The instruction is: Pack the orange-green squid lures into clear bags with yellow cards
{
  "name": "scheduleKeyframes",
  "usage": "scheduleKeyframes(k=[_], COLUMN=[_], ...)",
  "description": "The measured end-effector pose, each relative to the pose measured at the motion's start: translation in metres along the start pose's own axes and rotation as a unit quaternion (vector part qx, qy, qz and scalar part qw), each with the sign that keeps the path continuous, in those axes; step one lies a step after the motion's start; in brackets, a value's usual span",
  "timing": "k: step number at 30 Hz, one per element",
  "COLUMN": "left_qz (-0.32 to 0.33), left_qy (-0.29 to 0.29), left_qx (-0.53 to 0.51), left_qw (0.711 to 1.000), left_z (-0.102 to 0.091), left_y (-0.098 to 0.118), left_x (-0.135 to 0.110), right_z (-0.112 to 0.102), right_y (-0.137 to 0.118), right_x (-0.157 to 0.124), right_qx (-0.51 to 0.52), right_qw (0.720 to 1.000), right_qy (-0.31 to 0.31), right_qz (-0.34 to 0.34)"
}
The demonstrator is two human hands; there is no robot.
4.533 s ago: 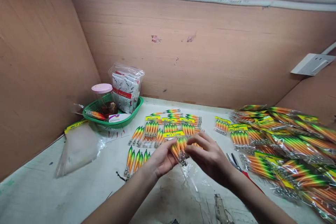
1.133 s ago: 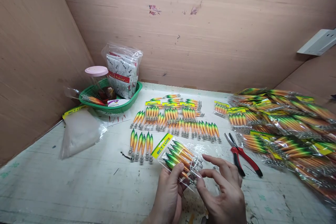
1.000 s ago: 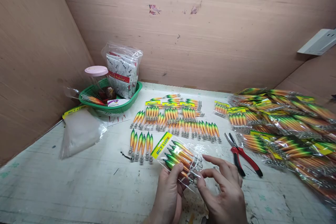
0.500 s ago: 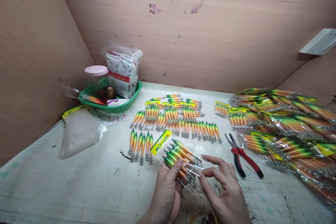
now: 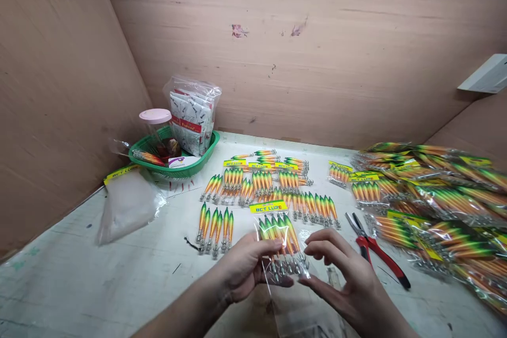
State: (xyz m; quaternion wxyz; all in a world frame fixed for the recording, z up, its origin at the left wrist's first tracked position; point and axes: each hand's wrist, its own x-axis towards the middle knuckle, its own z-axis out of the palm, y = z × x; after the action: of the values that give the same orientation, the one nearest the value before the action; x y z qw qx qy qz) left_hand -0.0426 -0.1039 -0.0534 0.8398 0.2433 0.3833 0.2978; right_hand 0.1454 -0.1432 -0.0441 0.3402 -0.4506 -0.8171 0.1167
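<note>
In the head view, red-handled pliers [image 5: 378,252] lie on the desk [image 5: 130,280]. Left of the pliers, the clear lure pack [image 5: 283,229] is held up, its yellow header away from the person. The left hand [image 5: 247,269] grasps it, thumb across the front, fingers behind. The right hand [image 5: 348,264], between pack and pliers, is half open, thumb apart from its curved fingers, tips at the pack's right edge; firm contact cannot be told. Loose lures [image 5: 216,229] lie well left of the pliers, a heap of bagged lures [image 5: 439,206] to their right.
</note>
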Motion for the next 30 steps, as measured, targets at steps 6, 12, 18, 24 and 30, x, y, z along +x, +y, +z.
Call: scheduleKeyframes(k=[6,12,18,24,30], left_qz=[-0.015,0.02,0.099,0.264,0.299], left_qy=[-0.014,0.012,0.1,0.13,0.047], left_qx=[0.126,0.221,0.42,0.626,0.715], left_qw=[0.992,0.975,0.896,0.723,0.631], left_z=[-0.008,-0.009,-0.011,-0.016,-0.021], left_y=[0.064,0.114,0.124,0.11,0.101], left_x=[0.053,0.131,0.141,0.134,0.146], right_z=[0.01,0.031,0.044,0.047,0.041], right_y=[0.034,0.102,0.149,0.158,0.15], right_x=[0.055,0.109,0.124,0.12,0.124], right_qx=[-0.02,-0.05,-0.089,-0.087,-0.083], right_qw=[1.0,0.996,0.993,0.995,0.995], right_qy=[0.022,0.063,0.044,0.016,0.018], right_qz=[-0.002,-0.037,-0.063,-0.054,-0.046])
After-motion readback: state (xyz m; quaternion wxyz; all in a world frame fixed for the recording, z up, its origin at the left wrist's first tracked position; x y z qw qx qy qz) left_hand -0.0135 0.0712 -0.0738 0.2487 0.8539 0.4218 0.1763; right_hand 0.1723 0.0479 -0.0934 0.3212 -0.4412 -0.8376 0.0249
